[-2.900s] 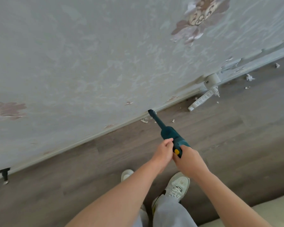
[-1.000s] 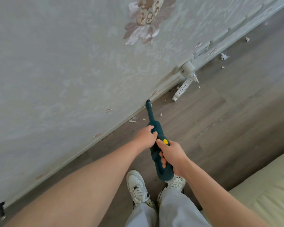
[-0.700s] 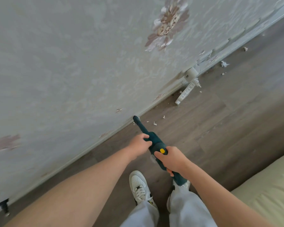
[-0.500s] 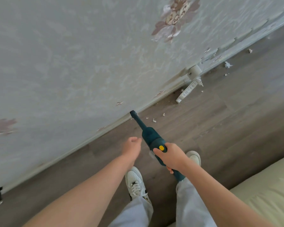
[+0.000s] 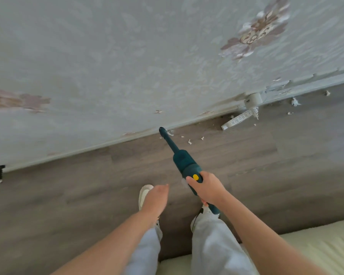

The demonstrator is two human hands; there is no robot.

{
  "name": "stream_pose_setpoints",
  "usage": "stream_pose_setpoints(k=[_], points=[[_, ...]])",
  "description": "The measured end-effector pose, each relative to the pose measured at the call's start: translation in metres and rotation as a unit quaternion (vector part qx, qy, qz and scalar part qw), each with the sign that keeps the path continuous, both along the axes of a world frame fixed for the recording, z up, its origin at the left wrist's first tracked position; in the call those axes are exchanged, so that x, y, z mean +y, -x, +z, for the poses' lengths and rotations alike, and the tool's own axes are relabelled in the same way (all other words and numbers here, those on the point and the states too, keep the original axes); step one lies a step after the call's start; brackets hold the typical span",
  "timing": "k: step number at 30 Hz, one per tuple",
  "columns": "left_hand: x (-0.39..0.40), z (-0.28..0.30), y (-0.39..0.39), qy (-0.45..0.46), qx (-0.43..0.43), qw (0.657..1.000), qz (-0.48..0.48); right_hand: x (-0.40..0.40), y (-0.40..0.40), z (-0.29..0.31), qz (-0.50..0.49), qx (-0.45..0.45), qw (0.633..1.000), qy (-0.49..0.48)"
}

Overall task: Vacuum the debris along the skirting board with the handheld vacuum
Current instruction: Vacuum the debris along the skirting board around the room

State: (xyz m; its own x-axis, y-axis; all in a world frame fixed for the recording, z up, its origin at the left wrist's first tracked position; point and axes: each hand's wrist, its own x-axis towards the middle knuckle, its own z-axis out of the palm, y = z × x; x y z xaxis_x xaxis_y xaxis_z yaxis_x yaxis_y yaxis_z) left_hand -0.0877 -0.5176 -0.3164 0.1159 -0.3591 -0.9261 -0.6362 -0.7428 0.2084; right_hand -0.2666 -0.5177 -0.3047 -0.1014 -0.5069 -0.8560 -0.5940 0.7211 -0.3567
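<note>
We're partway through this one, judging by the floor. The stretch of skirting [image 5: 91,148] out to the left of our hands looks clean, but there's plenty left: a scrap [image 5: 170,132] right at the nozzle [image 5: 162,131], a few small bits [image 5: 189,141] just right of it, and more scattered flakes [image 5: 295,101] well off to the right past the white fitting [image 5: 253,99] and the loose label strip [image 5: 236,121] lying on the floor. So roughly the left part done, the right part still to go, we'd say.

The vacuum [image 5: 187,165] sits in our right hand [image 5: 209,188], fingers wrapped round the handle with the thumb lying next to the yellow button [image 5: 195,177]. It points forward and a little left from that hand, nozzle tip down where the floor meets the skirting, touching or almost touching that first scrap.

Our left hand [image 5: 156,197] holds nothing, fingers loose and mostly straight, hovering over the floor just left of the vacuum's handle and clear of it. It's a bit blurred, so we can't say more about it than that.
</note>
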Motion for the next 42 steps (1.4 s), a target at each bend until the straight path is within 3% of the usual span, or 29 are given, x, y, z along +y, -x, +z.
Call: stream_pose_setpoints(k=[7, 12, 15, 21, 28, 31, 35, 42], points=[[-0.009, 0.004, 0.013, -0.011, 0.004, 0.994, 0.11, -0.034, 0.014, 0.011, 0.07, -0.026, 0.997, -0.025], [-0.043, -0.012, 0.048, -0.007, 0.117, 0.955, 0.274, -0.042, 0.002, 0.008, 0.087, -0.035, 0.995, -0.024], [-0.058, -0.031, 0.059, 0.002, 0.144, 0.94, 0.31, -0.047, 0.0, -0.002, 0.092, -0.031, 0.995, -0.02], [-0.06, -0.056, 0.076, 0.04, 0.162, 0.967, 0.191, -0.044, 0.012, -0.016, 0.027, -0.026, 0.999, -0.026], [-0.047, -0.071, 0.103, 0.031, 0.196, 0.977, 0.078, -0.013, 0.034, -0.026, -0.013, 0.018, 1.0, 0.015], [-0.04, -0.075, 0.114, 0.054, 0.196, 0.976, 0.075, -0.005, 0.04, -0.028, -0.026, 0.027, 0.999, 0.03], [-0.026, -0.082, 0.11, 0.091, 0.139, 0.982, 0.09, -0.001, 0.039, -0.032, 0.047, -0.011, 0.999, 0.024], [-0.029, -0.108, 0.079, 0.049, 0.106, 0.986, 0.117, -0.027, 0.017, -0.06, 0.052, -0.072, 0.995, -0.04]])
